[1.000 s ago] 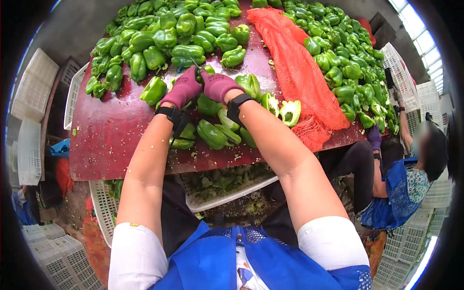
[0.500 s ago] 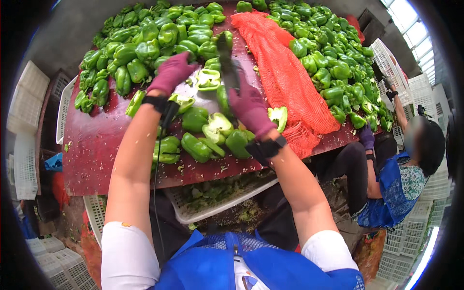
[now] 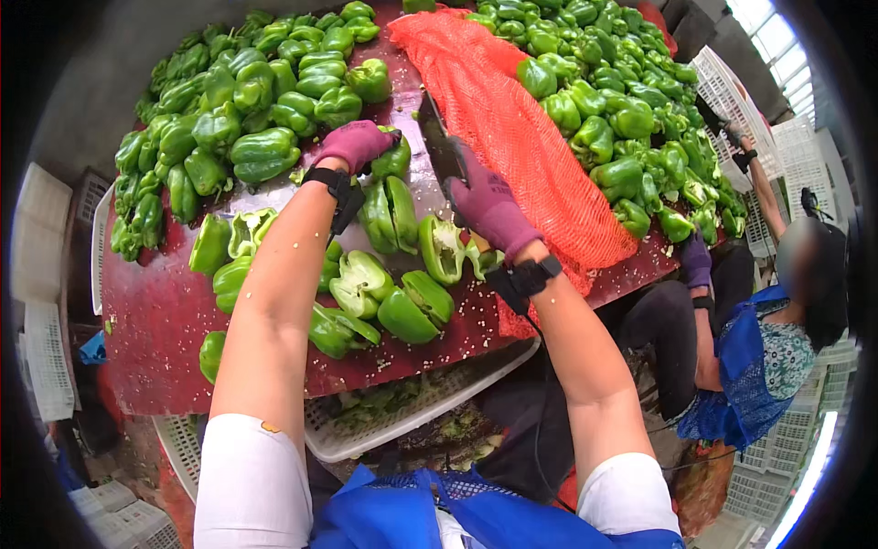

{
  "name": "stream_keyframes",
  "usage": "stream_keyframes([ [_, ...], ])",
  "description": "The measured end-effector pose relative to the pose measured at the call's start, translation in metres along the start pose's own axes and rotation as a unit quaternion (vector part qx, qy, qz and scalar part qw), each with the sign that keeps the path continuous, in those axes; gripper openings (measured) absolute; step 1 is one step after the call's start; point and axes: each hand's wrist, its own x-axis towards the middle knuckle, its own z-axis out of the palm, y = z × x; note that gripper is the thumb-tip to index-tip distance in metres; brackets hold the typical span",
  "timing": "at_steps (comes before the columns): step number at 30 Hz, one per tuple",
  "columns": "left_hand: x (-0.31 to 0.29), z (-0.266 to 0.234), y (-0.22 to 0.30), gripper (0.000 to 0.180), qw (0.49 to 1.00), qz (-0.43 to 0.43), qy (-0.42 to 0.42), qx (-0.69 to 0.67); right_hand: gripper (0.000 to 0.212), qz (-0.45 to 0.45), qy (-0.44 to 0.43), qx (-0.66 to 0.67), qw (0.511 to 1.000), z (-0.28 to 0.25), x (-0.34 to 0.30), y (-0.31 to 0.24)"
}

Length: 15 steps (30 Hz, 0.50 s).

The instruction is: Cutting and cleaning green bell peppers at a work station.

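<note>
My left hand point(image 3: 358, 146), in a purple glove, has its fingers closed over a green bell pepper point(image 3: 393, 162) on the red table point(image 3: 165, 339). To its right, my gloved right hand point(image 3: 491, 203) grips a wide, dark-bladed knife point(image 3: 437, 146), its handle mostly hidden by the fingers. The blade points away from me and stands apart from the pepper. Nearer to me lie a split pepper point(image 3: 389, 215), an opened half point(image 3: 443, 249) showing pale flesh, and several other cut peppers.
A heap of whole peppers point(image 3: 261, 91) covers the far left of the table. An orange-red mesh sack point(image 3: 540, 165) lies between it and another pepper heap point(image 3: 631, 119). A white crate point(image 3: 430, 416) with green scraps sits under the table edge. A co-worker point(image 3: 759, 339) sits at right.
My head view has shifted. The knife has moved from over the peppers to beside them, near the mesh sack. My left hand now grasps a pepper, and the cut pieces lie differently.
</note>
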Motion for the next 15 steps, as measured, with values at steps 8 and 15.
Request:
stream_keyframes([
  [8,-0.026,0.010,-0.017,0.053,0.997,0.003,0.064,-0.034,0.057,-0.027,0.031,0.006,0.999,-0.005,0.010,-0.060],
  [15,-0.036,0.002,-0.020,0.046,0.989,0.064,0.130,0.018,0.054,-0.014,-0.102,-0.079,0.992,0.055,0.050,-0.019],
])
